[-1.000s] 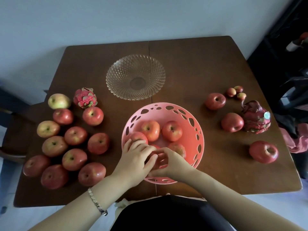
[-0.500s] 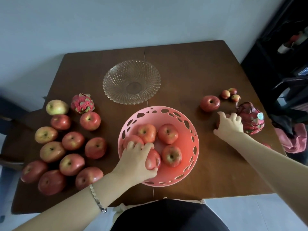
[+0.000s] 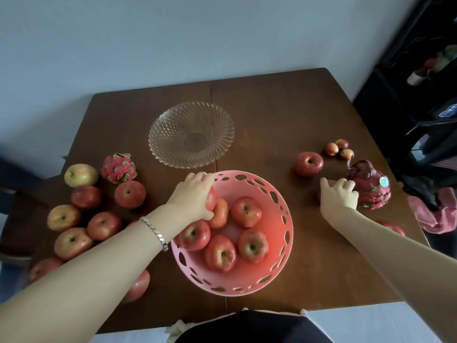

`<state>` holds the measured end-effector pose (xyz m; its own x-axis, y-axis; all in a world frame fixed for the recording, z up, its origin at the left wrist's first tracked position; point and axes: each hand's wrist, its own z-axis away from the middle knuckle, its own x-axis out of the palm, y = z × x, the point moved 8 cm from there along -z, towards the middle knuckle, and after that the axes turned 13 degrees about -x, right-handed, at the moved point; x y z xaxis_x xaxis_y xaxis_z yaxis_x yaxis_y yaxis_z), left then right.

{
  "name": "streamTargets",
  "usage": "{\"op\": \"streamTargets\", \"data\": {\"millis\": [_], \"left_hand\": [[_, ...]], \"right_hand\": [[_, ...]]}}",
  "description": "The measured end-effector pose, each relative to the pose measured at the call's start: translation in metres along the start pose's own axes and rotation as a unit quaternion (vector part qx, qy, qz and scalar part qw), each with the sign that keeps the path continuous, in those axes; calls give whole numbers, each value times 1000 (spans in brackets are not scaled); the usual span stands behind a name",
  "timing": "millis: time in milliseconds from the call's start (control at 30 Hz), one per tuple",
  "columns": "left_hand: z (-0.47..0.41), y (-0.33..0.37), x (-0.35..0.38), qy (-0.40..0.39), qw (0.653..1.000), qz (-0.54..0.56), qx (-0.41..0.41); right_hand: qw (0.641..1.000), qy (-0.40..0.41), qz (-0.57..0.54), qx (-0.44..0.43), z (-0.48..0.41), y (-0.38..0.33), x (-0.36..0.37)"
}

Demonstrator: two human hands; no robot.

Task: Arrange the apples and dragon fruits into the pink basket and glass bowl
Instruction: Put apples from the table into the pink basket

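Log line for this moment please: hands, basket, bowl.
left hand: on apple at pink basket far-left rim | right hand: over table apple beside dragon fruit | glass bowl: empty

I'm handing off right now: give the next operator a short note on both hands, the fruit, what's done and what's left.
Left hand: inside the pink basket, shut on an apple.
Right hand: over a table apple beside the right dragon fruit; grip unclear.
Done: about six apples in the basket.
Left: glass bowl empty; left apple group, left dragon fruit, right-side apples still on the table.
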<state>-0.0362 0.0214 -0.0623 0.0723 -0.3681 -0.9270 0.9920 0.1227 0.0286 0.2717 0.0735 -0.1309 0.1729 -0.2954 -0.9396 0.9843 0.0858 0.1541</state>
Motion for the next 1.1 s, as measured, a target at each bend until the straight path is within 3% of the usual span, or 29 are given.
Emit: {"op": "streamTargets", "data": {"millis": [100,200,367,433,467,533,567,600,733,833,1100], "left_hand": [[-2,5,8,-3,999,32,41],[-2,-5,11,31,996,83,29],[4,-6,14,142,989,-1,35],[3,-4,14,151,988,-16,20],[3,-4,14,150,989,-10,18],[3,-5,14,136,990,24,20],[4,-5,13,131,990,43,24],[4,-5,13,118,991,63,24],[3,-9,12,59,986,156,8],[4,-7,11,49,983,178,17],[2,-7,14,65,985,162,0]], "right_hand": [[1000,-13,-13,-5,6,5,-6],[985,27,-171,-7,19,6,-26],[884,140,-439,-84,42,-35,-99],[838,93,-528,-102,43,-69,-106],[799,34,-594,-89,43,-89,-99],[707,-107,-699,-6,46,-130,-75],[679,-153,-717,35,47,-147,-65],[676,-179,-712,58,46,-158,-55],[729,-198,-654,41,29,-183,-41],[732,-219,-644,28,25,-190,-41],[663,-282,-693,42,36,-184,-35]]}}
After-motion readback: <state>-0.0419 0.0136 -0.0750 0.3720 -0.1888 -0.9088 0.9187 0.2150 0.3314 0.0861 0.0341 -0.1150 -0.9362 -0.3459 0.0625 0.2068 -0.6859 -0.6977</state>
